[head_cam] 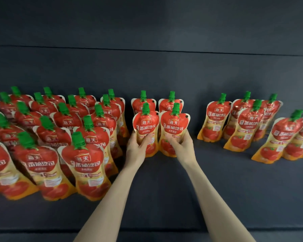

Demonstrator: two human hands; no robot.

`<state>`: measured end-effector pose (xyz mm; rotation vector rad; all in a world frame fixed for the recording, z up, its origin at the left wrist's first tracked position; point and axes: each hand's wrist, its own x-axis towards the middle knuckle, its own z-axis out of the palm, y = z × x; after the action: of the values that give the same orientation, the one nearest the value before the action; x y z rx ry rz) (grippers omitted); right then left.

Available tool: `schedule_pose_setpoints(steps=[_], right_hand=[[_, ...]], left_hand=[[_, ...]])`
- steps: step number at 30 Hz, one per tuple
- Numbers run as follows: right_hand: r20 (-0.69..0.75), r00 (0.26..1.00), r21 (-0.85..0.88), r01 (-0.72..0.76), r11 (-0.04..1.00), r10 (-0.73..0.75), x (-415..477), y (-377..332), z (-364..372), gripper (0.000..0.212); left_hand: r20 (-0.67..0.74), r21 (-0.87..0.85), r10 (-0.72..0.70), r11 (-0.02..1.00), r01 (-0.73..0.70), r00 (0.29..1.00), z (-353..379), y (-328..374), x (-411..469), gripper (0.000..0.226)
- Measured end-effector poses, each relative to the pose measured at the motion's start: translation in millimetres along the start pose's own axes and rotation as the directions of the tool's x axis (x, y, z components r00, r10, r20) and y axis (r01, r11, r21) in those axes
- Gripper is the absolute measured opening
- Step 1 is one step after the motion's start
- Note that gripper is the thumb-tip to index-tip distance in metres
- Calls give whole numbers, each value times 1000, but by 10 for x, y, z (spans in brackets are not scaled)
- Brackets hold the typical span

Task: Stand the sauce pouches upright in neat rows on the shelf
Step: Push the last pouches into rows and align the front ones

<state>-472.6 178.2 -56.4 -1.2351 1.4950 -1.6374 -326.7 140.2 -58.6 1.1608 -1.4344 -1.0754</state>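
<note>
Two hands [162, 144], roughly thirty sauce pouches [87, 165], one shelf [217, 180].

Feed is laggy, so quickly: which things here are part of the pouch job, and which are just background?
Job: two held pouches, left hand, right hand, packed rows, loose right group, shelf.
Background: dark back wall.

Looks like a shop shelf being stocked: dozens of identical red tomato sauce pouches [93, 137] with green caps [78, 139] standing in rows left of the hands, looser ones to their right, on a dark shelf [164, 198] with a plain dark back panel [147, 32].
</note>
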Motion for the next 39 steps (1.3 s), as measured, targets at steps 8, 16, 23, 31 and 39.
schedule_pose_setpoints(steps=[8,16,23,31,39], right_hand=[[-29,999,-119,-36,992,33,-60,165,-20,46],[-47,999,-215,-29,976,19,43,148,59,43],[-63,998,-250,-43,967,28,50,180,58,44],[-67,997,-297,-59,953,41,84,206,72,48],[-71,996,-357,-69,932,47,110,261,80,50]], left_hand=[[-180,164,58,986,-28,982,-8,-97,-77,52],[-253,158,119,984,-80,960,64,-156,9,44],[-261,146,103,987,-66,960,78,-227,38,48],[-262,155,95,986,-55,960,78,-250,73,47],[-265,159,99,986,-57,959,72,-255,82,47]])
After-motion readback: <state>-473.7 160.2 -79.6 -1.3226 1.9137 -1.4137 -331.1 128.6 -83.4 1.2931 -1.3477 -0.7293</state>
